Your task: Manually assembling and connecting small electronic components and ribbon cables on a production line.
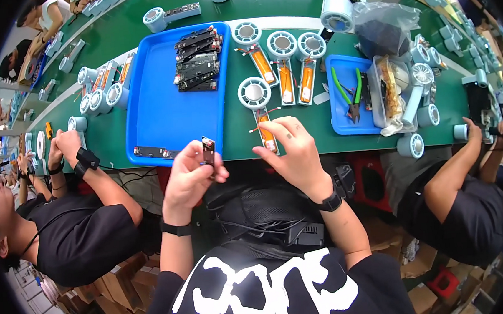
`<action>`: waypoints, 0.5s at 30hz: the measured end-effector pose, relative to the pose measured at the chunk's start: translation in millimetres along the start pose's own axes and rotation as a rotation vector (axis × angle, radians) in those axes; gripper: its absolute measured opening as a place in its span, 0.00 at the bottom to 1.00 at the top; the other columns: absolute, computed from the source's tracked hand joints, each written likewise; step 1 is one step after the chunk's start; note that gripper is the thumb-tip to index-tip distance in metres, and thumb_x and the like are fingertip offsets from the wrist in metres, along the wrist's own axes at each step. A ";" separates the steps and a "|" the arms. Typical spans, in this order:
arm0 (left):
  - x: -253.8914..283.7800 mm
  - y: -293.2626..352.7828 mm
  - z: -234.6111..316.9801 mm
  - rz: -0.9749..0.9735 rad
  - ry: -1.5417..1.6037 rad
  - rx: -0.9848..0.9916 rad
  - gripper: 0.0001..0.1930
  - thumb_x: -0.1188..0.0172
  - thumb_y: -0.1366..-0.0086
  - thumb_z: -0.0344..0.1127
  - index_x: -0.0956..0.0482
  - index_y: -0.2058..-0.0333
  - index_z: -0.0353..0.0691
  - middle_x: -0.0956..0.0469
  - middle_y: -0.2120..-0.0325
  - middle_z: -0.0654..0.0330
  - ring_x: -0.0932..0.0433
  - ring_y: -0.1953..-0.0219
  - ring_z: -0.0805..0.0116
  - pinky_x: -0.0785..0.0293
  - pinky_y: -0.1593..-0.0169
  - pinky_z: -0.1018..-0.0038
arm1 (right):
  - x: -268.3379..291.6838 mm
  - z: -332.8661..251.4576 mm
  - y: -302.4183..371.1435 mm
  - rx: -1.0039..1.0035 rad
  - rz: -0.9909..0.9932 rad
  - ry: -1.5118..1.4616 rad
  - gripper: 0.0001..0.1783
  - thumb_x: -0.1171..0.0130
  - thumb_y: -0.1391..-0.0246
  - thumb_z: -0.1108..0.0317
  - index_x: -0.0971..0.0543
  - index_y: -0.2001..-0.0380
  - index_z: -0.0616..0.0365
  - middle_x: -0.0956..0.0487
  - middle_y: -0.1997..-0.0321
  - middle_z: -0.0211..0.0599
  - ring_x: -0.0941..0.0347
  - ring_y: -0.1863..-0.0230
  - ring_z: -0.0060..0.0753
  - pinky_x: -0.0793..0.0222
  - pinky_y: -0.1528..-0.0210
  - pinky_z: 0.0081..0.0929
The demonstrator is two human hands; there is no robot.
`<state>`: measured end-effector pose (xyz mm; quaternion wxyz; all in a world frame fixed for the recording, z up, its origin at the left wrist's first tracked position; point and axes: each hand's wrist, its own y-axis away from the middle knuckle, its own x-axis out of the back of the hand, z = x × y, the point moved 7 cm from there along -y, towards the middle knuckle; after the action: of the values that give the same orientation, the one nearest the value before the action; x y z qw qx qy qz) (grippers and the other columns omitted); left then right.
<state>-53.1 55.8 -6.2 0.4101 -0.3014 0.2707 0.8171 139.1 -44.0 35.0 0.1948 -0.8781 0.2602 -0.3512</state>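
My left hand (189,178) pinches a small dark circuit board (208,151) upright above the near edge of the table. To its right, my right hand (294,156) has its thumb and fingers apart. Its fingertips are over or beside the orange battery (268,137) of the nearest light-blue handheld fan (254,93); whether they touch is hard to tell. Loose red wires stick out between the fan's round head and its opened handle. A blue tray (155,99) on the left holds a pile of dark circuit boards (196,61) and a separate board (153,151) near its front edge.
Several opened fans (282,45) with orange batteries lie behind my right hand. A smaller blue tray (340,125) holds green-handled cutters (350,96) and a clear container (385,90). A plastic bag (386,28) stands behind. Co-workers sit on both sides.
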 end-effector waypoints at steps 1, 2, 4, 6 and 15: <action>-2.1 -1.1 -7.5 0.068 -0.034 0.019 0.15 0.40 0.36 0.19 0.30 0.52 0.34 0.20 0.64 0.51 0.16 0.65 0.60 0.18 0.58 0.70 | -2.7 0.3 -3.1 0.006 -0.009 0.002 0.20 0.28 0.54 0.75 0.19 0.55 0.58 0.21 0.64 0.37 0.23 0.71 0.33 0.28 0.69 0.28; -5.3 -2.0 -14.1 0.135 -0.065 0.040 0.16 0.41 0.36 0.20 0.30 0.51 0.34 0.20 0.64 0.52 0.16 0.66 0.61 0.19 0.57 0.71 | -5.6 -1.4 -5.6 0.036 -0.027 0.061 0.19 0.28 0.53 0.76 0.18 0.55 0.58 0.21 0.64 0.38 0.23 0.71 0.34 0.27 0.68 0.28; -3.9 -1.8 -22.6 0.207 -0.087 0.052 0.17 0.41 0.36 0.20 0.31 0.49 0.35 0.21 0.64 0.53 0.17 0.67 0.62 0.20 0.57 0.72 | -12.9 -5.8 -10.3 0.098 -0.064 0.174 0.17 0.29 0.53 0.76 0.17 0.57 0.58 0.20 0.65 0.39 0.22 0.71 0.36 0.27 0.67 0.27; 1.5 -1.8 -27.6 0.187 -0.123 -0.008 0.18 0.42 0.34 0.22 0.31 0.47 0.36 0.24 0.68 0.57 0.22 0.69 0.66 0.24 0.60 0.73 | -12.7 -2.5 -14.4 0.060 -0.043 0.089 0.14 0.30 0.50 0.76 0.17 0.58 0.58 0.20 0.66 0.38 0.23 0.71 0.33 0.27 0.67 0.26; -36.7 -30.2 -39.4 0.189 -0.546 -0.039 0.17 0.48 0.27 0.29 0.32 0.42 0.34 0.29 0.70 0.63 0.27 0.70 0.74 0.28 0.62 0.76 | -19.4 58.0 -11.2 -0.652 0.042 -0.690 0.05 0.39 0.36 0.74 0.17 0.60 0.64 0.15 0.65 0.33 0.25 0.71 0.14 0.31 0.69 0.14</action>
<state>0.4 25.7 -12.4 0.3841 -0.0516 0.1616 0.9076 172.3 -14.4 -8.3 -0.0091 -0.9534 0.2946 0.0650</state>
